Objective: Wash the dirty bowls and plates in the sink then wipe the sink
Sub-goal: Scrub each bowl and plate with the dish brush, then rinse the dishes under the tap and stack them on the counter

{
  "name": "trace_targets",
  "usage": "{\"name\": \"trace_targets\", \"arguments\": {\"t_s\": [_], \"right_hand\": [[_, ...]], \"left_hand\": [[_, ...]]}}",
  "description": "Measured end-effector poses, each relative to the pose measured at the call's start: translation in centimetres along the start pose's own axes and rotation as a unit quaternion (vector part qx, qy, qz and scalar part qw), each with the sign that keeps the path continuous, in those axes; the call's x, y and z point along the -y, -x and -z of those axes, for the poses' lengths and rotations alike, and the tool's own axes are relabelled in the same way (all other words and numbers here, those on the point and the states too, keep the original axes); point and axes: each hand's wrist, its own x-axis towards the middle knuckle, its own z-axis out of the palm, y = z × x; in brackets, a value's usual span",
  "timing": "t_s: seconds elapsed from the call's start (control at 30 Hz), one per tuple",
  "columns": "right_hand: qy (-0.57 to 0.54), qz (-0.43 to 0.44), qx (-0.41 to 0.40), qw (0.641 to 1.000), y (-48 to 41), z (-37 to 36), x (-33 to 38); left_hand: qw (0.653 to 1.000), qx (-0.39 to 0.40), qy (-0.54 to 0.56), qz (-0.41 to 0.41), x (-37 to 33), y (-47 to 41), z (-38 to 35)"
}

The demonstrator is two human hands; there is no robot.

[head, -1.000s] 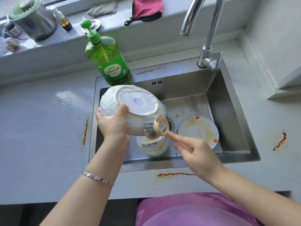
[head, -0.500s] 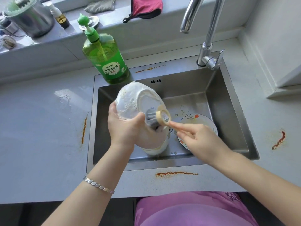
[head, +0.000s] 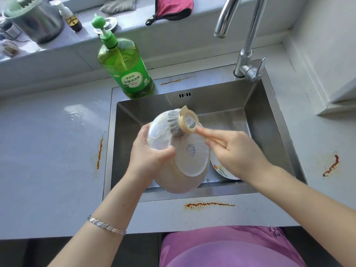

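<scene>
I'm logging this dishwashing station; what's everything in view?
bowl: one, white, sudsy, held over the sink
brush: one, beige handle, grey bristles, against the bowl
plate: one, white, flowered, in the sink
sink: one, steel, set in the counter
faucet: one, chrome, behind the sink
soap bottle: one, green, sink's far-left corner
red cloth: one, on the sill
grey cloth: one, on the sill
stains: four, orange, around the sink
left hand: grips the bowl
right hand: holds the brush

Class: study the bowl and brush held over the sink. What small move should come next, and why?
Probably sweep the brush down across the base of the bowl. The left hand grips the bowl tilted over the sink, the right hand holds the bristles against its upper edge, and suds show mainly on that upper side.
</scene>
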Motion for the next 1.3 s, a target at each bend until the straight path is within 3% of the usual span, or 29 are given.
{"name": "trace_targets", "arguments": {"t_s": [0.1,0.17,0.33,0.5,0.63,0.73,0.9,1.03,1.23,1.3], "right_hand": [[0.068,-0.07,0.003,0.995,-0.5,0.3,-2.0],[0.052,-0.107,0.019,0.993,0.7,0.0,-2.7],[-0.04,-0.028,0.04,0.998,2.0,-1.2,-0.7],[0.061,-0.112,0.039,0.991,1.3,-0.5,-3.7],[-0.005,-0.065,0.108,0.992,4.3,-1.9,-3.5],[-0.017,-0.082,0.074,0.994,3.1,-1.1,-4.8],[0.059,-0.147,0.05,0.986,-0.3,1.8,-8.6],[0.036,-0.148,-0.033,0.988,-4.1,6.4,-9.9],[0.113,-0.109,-0.049,0.986,-11.3,13.0,-9.2],[0.083,-0.098,-0.057,0.99,-13.5,14.1,-9.0]], "left_hand": [[1.0,-0.013,-0.008,-0.003,0.0,0.1,0.1],[1.0,-0.028,-0.014,0.0,-0.1,0.1,0.2],[0.999,-0.022,-0.002,0.025,0.3,0.1,-0.5],[0.998,-0.051,0.006,0.026,0.3,0.0,-0.7],[0.996,-0.085,0.006,0.028,0.3,-0.6,-0.8],[0.997,-0.078,0.005,0.026,-0.1,-0.9,-1.4],[0.999,-0.046,-0.015,0.022,-0.8,-2.5,-2.9],[0.998,-0.048,-0.034,0.028,-1.0,-4.2,-3.7],[0.997,-0.056,-0.055,0.022,-2.2,-6.5,-4.6],[0.997,-0.053,-0.059,0.015,-2.6,-7.1,-4.9]]}}
